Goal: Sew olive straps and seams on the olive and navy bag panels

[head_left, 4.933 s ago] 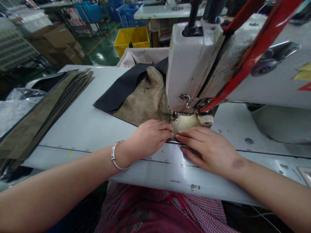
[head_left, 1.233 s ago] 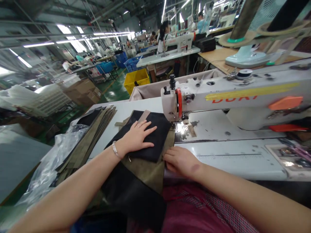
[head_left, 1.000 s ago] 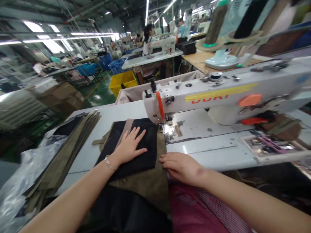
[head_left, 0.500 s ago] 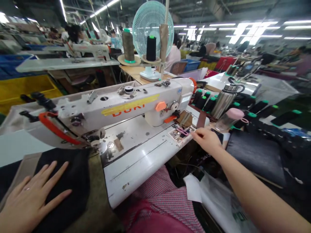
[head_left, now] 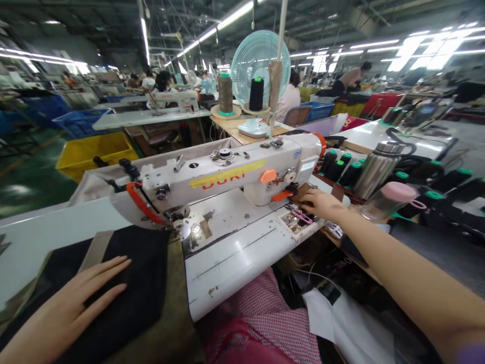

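Observation:
My left hand (head_left: 85, 296) lies with its fingers stretched over dark fabric (head_left: 146, 273) that has a taupe strip (head_left: 96, 248), left of the sewing machine (head_left: 227, 172). At the right end of the machine bed, my right hand (head_left: 320, 203) reaches to a brown piece (head_left: 304, 192) behind the small parts tray (head_left: 299, 227). Its fingers are bent, and their tips are partly hidden, so what they hold is not clear. Pink-handled scissors (head_left: 303, 216) rest in the tray just below that hand.
Thread cones (head_left: 335, 169), a steel flask (head_left: 377, 169) and a pink-lidded jar (head_left: 390, 199) stand on the right. A fan (head_left: 260, 68) and two thread spools are behind the machine. A yellow bin (head_left: 94, 151) is at the left; other people sit farther back.
The view has swung left. My right hand has moved from the tray's right edge to the brown piece behind it. My left hand's fingers are closer together on the fabric.

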The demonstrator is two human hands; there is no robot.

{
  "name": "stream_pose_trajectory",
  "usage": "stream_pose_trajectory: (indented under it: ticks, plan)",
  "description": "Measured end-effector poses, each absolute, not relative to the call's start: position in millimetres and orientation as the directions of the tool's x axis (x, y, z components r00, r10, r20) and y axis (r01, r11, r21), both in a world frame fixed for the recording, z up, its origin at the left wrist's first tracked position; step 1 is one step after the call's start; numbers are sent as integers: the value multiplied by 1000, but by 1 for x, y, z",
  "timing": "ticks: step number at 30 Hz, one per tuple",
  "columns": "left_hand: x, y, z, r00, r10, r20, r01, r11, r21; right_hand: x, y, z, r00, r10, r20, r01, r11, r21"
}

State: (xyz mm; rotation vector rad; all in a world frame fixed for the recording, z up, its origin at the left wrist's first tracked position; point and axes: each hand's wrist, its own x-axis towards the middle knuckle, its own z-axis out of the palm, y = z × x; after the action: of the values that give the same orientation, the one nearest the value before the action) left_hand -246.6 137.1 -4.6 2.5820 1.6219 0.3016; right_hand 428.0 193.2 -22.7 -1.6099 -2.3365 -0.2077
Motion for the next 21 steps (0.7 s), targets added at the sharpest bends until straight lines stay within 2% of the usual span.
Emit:
stream_pose_trajectory:
  ticks: [5,7,8,9,11,13,14,16,18,21]
  plan:
    - [-182,91,29,281,885,370,844,-412,345,419,166,-25,-187,793,580,952,292,-92]
    - [-147,74,33,200,898,393,782,-388,487,392,149,-19,-131,720,682,952,283,-117]
    - [-128,67,33,169,929,329,722,-344,601,372,139,-15,-122,673,729,948,297,-116]
    - [-110,62,31,171,964,202,616,-264,742,347,127,-11,-136,605,784,936,338,-98]
    - [-76,56,27,240,967,-80,257,16,966,289,101,-2,-333,527,782,817,575,-39]
    - [-50,55,25,293,934,-205,-131,252,959,230,78,4,-642,347,684,465,885,-13]
    - [-40,56,26,264,939,-222,-255,290,923,204,70,5,-667,274,693,338,940,-46]
    - [-31,60,31,165,961,-224,-395,272,878,165,61,4,-709,179,683,158,983,-94]
    - [-31,62,37,88,974,-209,-439,226,869,145,59,-1,-709,165,686,111,986,-123]
    - [-36,60,43,73,979,-191,-455,203,867,139,61,-9,-707,180,684,111,983,-143]
